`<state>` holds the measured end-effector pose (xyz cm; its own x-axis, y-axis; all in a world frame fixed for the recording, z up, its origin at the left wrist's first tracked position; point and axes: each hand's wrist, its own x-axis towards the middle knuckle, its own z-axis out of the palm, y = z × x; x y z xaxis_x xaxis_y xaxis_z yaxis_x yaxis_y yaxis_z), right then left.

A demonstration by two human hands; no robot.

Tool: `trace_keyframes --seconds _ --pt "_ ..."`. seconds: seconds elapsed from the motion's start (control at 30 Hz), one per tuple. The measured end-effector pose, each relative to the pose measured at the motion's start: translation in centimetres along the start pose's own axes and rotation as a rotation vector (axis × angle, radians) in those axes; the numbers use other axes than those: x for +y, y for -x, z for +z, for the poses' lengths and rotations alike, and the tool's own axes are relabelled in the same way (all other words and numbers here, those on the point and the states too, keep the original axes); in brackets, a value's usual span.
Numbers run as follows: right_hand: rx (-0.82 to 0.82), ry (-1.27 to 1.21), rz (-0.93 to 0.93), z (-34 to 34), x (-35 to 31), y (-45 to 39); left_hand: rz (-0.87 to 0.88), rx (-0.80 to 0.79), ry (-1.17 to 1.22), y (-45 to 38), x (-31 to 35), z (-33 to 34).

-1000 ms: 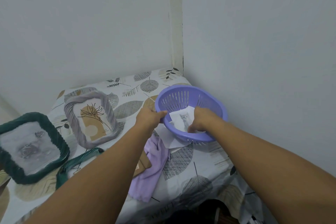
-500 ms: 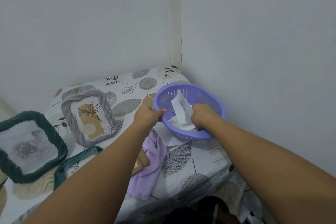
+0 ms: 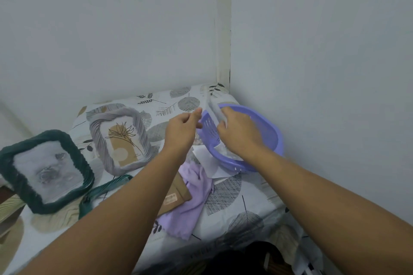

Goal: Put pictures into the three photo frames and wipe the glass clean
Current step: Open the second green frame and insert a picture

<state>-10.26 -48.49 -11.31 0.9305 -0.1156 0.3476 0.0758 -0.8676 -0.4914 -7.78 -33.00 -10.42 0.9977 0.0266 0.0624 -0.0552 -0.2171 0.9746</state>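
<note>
Right hand (image 3: pixel 240 134) lifted picture (image 3: pixel 214 110); left hand (image 3: pixel 182 128) released basket (image 3: pixel 271 140).

Plastic, cloth, paper and card on a printed tablecloth

The round lilac slotted basket (image 3: pixel 271 138) is smooth, faintly glossy plastic; the dark green frame (image 3: pixel 82 169) looks fuzzy, the grey frame (image 3: pixel 98 138) ribbed like rope, both with sheeny glazing; the lilac wiping cloth (image 3: pixel 190 207) is soft and matt, the brown card backing (image 3: pixel 178 196) dull, the white paper sheet (image 3: pixel 206 161) matt, the leaf-print tablecloth (image 3: pixel 234 214) smooth fabric.
</note>
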Motion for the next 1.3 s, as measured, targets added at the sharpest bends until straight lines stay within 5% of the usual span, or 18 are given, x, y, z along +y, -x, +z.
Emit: trace_keyframes --seconds 0.33,0.5,0.73,1.07,1.3 --pt "-0.102 0.055 -0.424 4.3 -9.2 3.3 -0.162 0.152 0.014 2.1 -0.4 -9.5" --pt "-0.317 -0.491 -0.120 7.1 -11.9 4.7 -0.268 0.151 0.106 4.0 -2.7 -16.3" --pt "-0.674 -0.826 0.224 12.2 -14.5 5.7 -0.403 0.030 0.141 7.5 -6.9 -22.5" --pt "-0.637 -0.222 -0.038 12.8 -14.8 7.3 -0.326 0.155 -0.202 9.9 -12.3 -23.7" --pt "-0.509 0.087 -0.290 13.2 -14.6 7.4 -0.297 0.285 0.045 9.5 -12.2 -25.6"
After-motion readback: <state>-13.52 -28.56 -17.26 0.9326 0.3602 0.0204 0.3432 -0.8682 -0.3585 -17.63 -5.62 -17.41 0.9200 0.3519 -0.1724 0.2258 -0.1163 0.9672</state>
